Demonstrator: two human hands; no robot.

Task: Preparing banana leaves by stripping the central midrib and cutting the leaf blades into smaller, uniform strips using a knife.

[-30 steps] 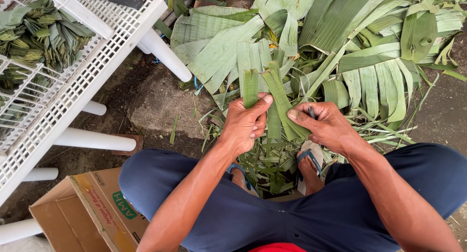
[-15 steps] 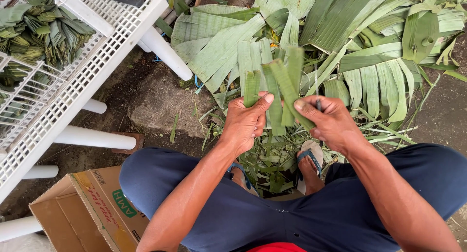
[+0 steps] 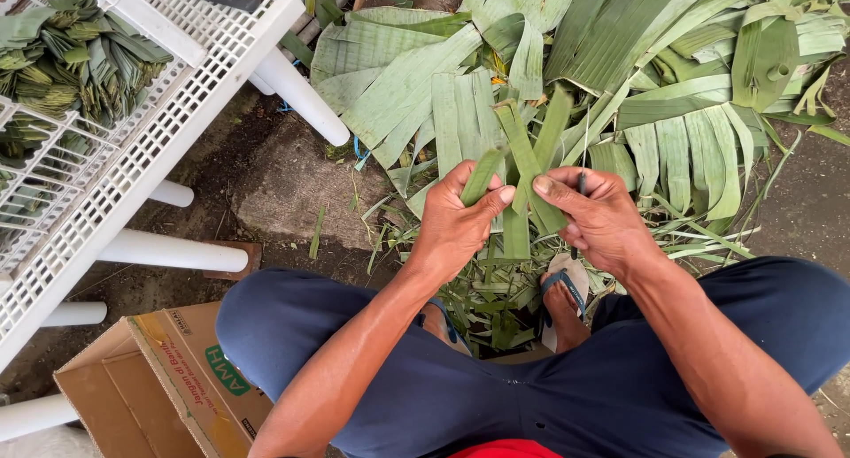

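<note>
Green and ribbed, the leaf strips [image 3: 522,170] are crossing in my grip, long narrow bands folded over one another, standing up just in front of the big leaf pile [image 3: 620,77]. My left hand [image 3: 456,219] is clamping one folded strip between thumb and fingers [image 3: 482,197]; my right hand [image 3: 602,219] is pinching the crossed bands too. Compared with half a second ago, I am holding the strips raised higher against the pile, more upright.

soft even daylight, sharp focus, faint shadows.
</note>
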